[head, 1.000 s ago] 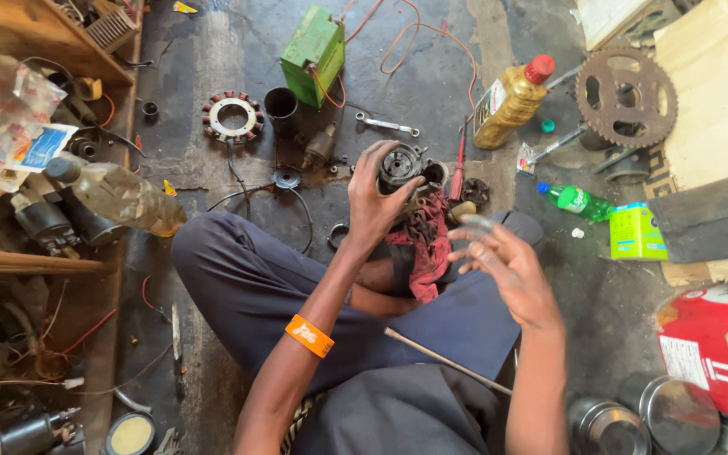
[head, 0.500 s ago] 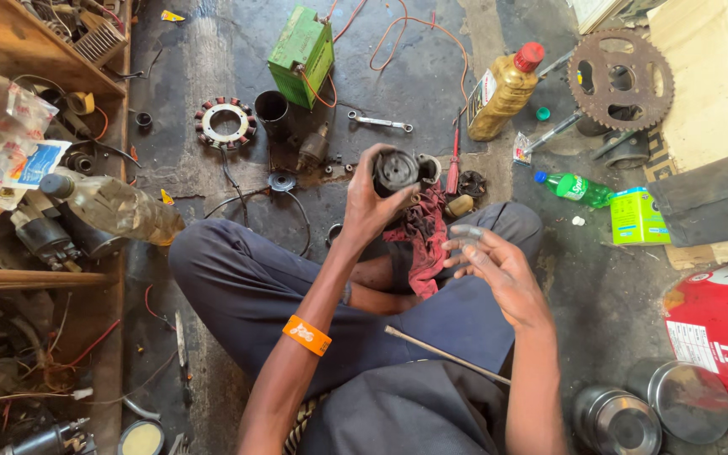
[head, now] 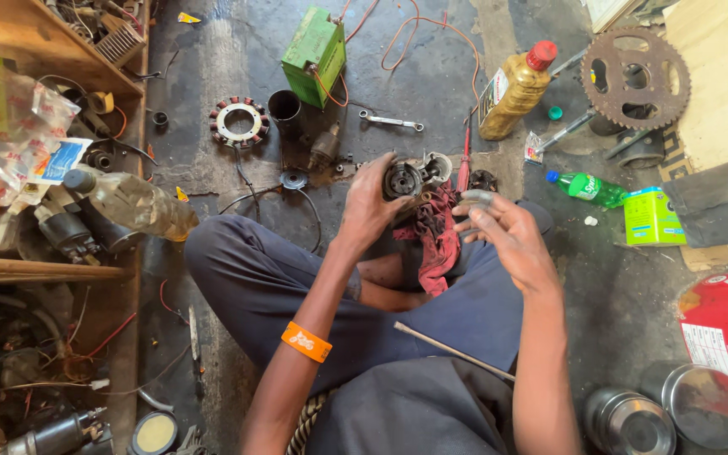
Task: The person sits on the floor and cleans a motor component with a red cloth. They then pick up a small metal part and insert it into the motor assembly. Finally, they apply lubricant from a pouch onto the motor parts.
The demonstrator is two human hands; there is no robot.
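Seated cross-legged on a grimy workshop floor, the left hand wraps a dark cylindrical motor housing above a red rag, while the right hand pinches a small grey metal part; steady support seems wise.

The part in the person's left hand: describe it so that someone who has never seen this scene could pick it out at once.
On the dark workshop floor, find the seated person's lap. Above it the left hand grips a dark cylindrical motor part, round end face towards the camera, beside a red rag. Unlike the loose parts on the floor, it is held up.

wristband: orange, left | trousers: dark blue | arms: bare
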